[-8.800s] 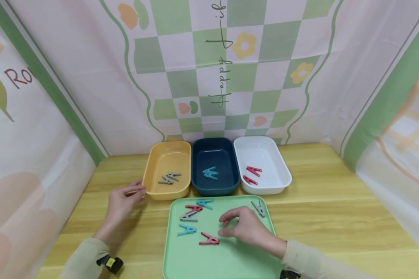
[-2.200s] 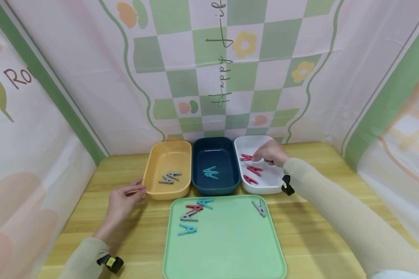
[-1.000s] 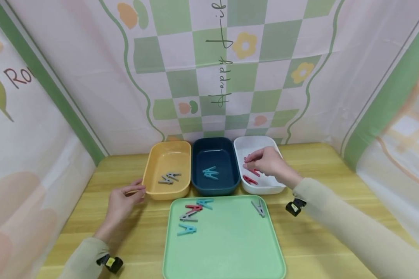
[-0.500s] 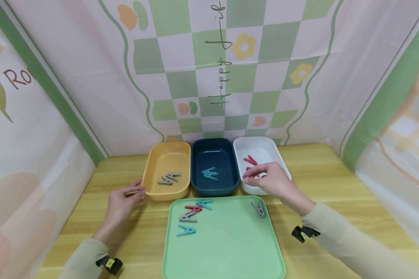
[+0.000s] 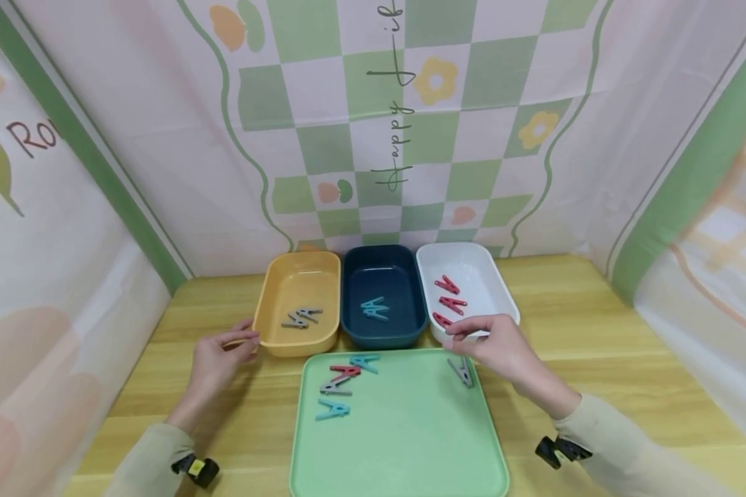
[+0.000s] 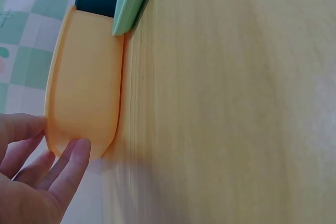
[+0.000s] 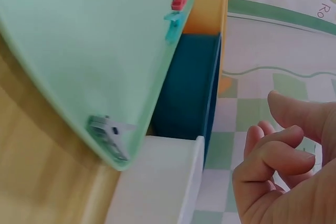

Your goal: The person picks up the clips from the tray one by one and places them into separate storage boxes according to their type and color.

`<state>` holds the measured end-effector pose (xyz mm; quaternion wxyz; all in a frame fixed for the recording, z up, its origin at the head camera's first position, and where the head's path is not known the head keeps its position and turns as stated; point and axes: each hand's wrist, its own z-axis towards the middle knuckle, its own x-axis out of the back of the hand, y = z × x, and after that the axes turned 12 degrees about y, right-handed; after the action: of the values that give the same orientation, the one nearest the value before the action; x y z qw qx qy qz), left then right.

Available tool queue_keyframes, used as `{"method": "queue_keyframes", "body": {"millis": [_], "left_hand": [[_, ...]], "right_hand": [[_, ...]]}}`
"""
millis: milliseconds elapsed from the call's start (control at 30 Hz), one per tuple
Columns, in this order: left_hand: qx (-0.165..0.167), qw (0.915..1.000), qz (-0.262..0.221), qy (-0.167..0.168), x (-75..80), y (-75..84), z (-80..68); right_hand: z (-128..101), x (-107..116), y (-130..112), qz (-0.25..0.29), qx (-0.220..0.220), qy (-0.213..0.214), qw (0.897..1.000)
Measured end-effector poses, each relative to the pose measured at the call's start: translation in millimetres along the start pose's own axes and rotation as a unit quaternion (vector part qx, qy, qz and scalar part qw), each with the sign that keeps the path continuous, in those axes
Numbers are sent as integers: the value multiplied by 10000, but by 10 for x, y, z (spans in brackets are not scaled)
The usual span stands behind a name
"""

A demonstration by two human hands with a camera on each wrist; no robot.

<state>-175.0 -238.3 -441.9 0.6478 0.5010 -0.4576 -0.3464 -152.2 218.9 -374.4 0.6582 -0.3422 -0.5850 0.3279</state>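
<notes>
My left hand (image 5: 241, 339) rests on the table with straight fingers touching the left corner of the yellow bin (image 5: 273, 342), which the left wrist view shows as the yellow bin (image 6: 84, 103) beside my left hand (image 6: 50, 163). My right hand (image 5: 469, 336) hovers empty, its fingers loosely curled, between the white bin (image 5: 503, 304) and the green tray (image 5: 404, 442). A grey clip (image 5: 462, 371) lies just below it at the tray's far right corner. In the right wrist view that grey clip (image 7: 107, 136) sits near my right hand (image 7: 278, 156).
Three red clips (image 5: 450, 304) lie in the white bin, teal clips (image 5: 374, 308) in the dark blue bin (image 5: 410, 276), and grey clips (image 5: 301, 317) in the yellow bin. Teal, red and grey clips (image 5: 342, 386) cluster at the tray's far left. Patterned cloth walls enclose the wooden table (image 5: 597, 359).
My right hand has drawn back from the white bin toward me, leaving a third red clip there, and now hangs over the tray's far right corner. The left hand stayed put.
</notes>
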Motion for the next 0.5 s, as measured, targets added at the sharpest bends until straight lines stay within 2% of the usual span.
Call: {"method": "queue_keyframes", "body": {"millis": [167,500], "left_hand": [[-28,10000,43,13,-1,5,-1],[-79,10000,24,22,-5,-10,8]], "right_hand": [[-43,-14,109,119,101,54,9999],[-100,-25,295,-92,22,133,9999]]}}
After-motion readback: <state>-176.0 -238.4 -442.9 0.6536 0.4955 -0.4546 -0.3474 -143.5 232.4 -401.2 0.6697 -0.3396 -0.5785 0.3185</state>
